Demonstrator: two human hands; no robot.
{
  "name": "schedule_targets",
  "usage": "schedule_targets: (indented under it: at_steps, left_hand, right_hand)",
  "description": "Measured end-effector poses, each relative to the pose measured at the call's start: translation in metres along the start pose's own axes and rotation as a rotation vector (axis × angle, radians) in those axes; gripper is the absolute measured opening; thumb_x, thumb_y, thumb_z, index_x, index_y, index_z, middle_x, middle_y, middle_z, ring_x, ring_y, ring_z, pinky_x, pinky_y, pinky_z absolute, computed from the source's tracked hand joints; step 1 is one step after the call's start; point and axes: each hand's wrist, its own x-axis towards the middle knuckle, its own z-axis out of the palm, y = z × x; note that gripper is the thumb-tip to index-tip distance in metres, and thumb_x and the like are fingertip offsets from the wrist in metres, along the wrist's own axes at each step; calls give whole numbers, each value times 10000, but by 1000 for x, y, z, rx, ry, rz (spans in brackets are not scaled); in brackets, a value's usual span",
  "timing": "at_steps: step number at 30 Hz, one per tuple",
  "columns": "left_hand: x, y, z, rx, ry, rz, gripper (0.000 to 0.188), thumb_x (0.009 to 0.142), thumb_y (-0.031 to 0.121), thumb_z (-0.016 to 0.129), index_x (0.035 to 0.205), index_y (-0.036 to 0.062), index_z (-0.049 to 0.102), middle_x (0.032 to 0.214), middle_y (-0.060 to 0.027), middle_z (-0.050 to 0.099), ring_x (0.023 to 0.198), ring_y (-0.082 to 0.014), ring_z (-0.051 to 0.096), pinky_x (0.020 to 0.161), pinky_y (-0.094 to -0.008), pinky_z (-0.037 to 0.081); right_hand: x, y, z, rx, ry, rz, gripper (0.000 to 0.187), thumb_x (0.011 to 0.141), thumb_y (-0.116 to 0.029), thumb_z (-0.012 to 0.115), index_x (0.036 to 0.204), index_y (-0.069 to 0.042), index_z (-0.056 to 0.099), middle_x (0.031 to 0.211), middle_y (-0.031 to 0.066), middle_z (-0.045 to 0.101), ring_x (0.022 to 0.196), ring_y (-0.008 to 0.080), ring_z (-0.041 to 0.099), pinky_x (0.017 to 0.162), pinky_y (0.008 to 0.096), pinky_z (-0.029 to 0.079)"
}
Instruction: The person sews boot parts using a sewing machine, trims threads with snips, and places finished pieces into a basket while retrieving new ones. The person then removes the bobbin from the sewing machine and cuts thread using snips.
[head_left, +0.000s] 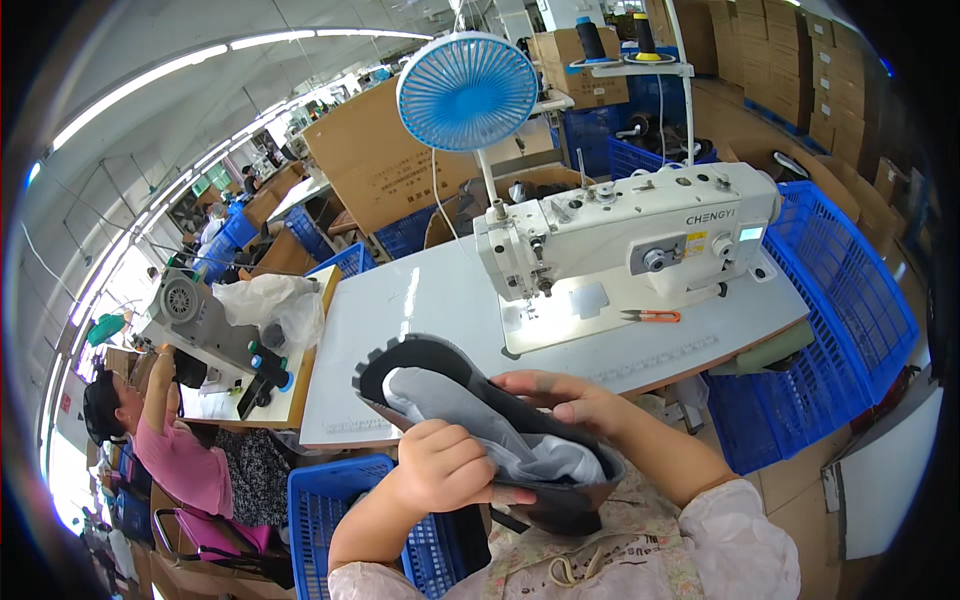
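- Pale grey tabletop (385, 300), with a ruler-like strip along its front edge, carries a white sewing machine (620, 240) and orange-handled snips (650, 316).
- Blue baskets stand at both sides: one (322, 510) near the left forearm, a larger one (830, 330) right of the machine.
- Beyond are a blue fan (467, 92), a seated co-worker in pink (185, 465) at another machine (205, 325), then stacked cardboard boxes (770, 60) and long ceiling lights (140, 95).
- Between the person's body and the machine, at the tabletop's front edge, is a black pouch (505, 398), tilted and open upward, its left rim notched, its loose grey lining (440, 398) bunched inside.
- Both hands grip it: the left hand (445, 465) curls tightly over the near side; the right hand (565, 400) pinches the far side between thumb and bent fingers.
- Hands cover parts of the rim; the pouch's underside is hidden, so contact with the tabletop cannot be told. Far workers are tiny and indistinct.
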Motion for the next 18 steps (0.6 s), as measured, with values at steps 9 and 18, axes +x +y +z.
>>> schedule_targets:
  at_steps: [9,18]
  left_hand:
    - [-8,0,-6,-18,108,-145,595,447,573,825,620,129,469,572,33,459,470,-149,443,441,-260,320]
    - [-10,-10,2,-130,144,-171,595,452,520,860,644,119,464,550,29,466,458,-153,439,434,-256,332]
  right_hand:
    - [13,20,6,-335,147,-310,455,919,-398,559,1208,-46,582,1432,187,423,1352,316,363,1106,434,262]
    - [40,16,3,-330,76,-337,499,937,-498,483,1118,-48,599,1300,177,536,1330,295,373,1111,440,250]
